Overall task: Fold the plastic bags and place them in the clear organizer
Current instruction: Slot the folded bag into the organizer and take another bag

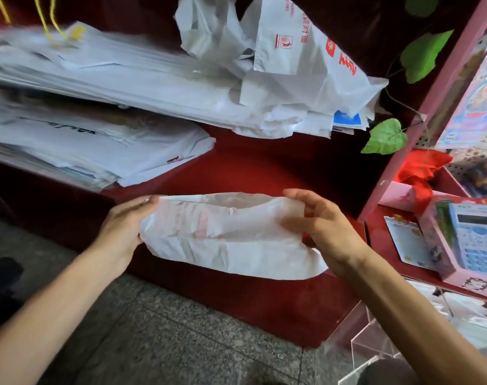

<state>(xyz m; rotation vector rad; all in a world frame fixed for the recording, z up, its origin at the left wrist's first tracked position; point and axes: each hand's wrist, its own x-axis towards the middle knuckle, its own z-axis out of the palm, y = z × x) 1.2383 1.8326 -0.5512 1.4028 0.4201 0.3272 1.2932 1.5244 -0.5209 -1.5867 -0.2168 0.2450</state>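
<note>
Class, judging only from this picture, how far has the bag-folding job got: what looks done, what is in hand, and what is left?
Done: nothing certain; the clear organizer, low right, is only partly visible. In hand: the left hand and right hand hold a partly folded white bag by its ends. Left: stacked bags and crumpled bags on the red counter.

I see a thin white plastic bag [231, 240], soft, a bit see-through and full of wrinkles. The bag pile [112, 84] behind it looks smooth and a little shiny. The table [264, 165] is dark red and matt. The floor [153, 343] is speckled grey stone. The organizer [375, 348] is clear, glossy plastic.
</note>
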